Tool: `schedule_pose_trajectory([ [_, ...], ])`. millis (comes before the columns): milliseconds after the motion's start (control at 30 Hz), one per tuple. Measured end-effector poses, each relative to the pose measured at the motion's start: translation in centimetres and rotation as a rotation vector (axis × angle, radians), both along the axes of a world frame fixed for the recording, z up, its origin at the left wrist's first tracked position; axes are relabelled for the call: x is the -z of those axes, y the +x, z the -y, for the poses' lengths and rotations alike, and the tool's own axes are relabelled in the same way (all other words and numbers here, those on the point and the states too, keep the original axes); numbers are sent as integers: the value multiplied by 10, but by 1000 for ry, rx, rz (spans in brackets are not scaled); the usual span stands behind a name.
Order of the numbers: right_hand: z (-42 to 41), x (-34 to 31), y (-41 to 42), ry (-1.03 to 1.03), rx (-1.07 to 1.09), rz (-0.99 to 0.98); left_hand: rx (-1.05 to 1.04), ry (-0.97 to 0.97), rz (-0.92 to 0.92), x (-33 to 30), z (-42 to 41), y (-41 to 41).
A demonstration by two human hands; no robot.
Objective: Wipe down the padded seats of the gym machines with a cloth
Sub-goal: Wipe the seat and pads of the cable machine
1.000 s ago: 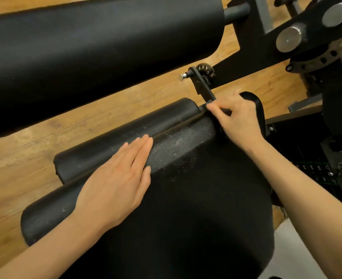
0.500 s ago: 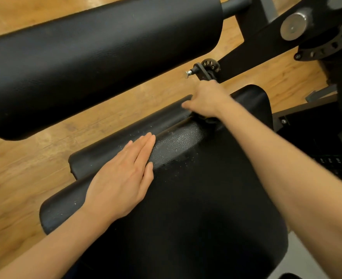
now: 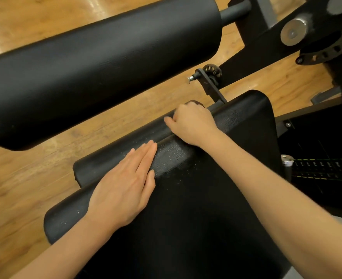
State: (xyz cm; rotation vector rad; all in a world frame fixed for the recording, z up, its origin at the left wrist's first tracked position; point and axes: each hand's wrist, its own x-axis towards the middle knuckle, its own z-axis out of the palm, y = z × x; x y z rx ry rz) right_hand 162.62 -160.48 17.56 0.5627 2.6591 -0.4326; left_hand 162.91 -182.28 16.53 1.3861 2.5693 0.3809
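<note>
The right hand [image 3: 192, 122] had slid left along the seam since a second earlier, when it pinched at the bracket [image 3: 210, 85] at the far right end of the padded seat [image 3: 216, 198]; half a second earlier it lay nearer that bracket than it did here. It sat knuckles-up over the groove between the seat and the narrower front pad [image 3: 113, 158] beyond it, fingers curled under. A dark scrap showed at its far edge, but whether it gripped a cloth there could not be told. The left hand [image 3: 123, 188] had stayed where it was, flat on the near left part of the seat, fingers straight and together, their tips reaching the seam. The seat filled the near middle of the view, speckled with pale flecks between the two hands. The big roller pad [image 3: 97, 63] lay across the far left, above the wooden floor [image 3: 21, 194]. Black frame parts with a steel pivot disc [image 3: 293, 32] stood at the far right, and the weight stack [image 3: 325, 170] lay at the right edge.
</note>
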Motion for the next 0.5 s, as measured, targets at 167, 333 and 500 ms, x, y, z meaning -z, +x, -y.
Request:
schedule_pose_trajectory([
  [167, 37, 1, 116, 6, -22, -546, -2, -32, 69, 5, 2, 1],
  [333, 5, -9, 32, -15, 68, -270, -8, -12, 67, 4, 0, -2],
  [500, -15, 6, 2, 67, 112, -90, -28, -6, 87, 2, 0, 2],
])
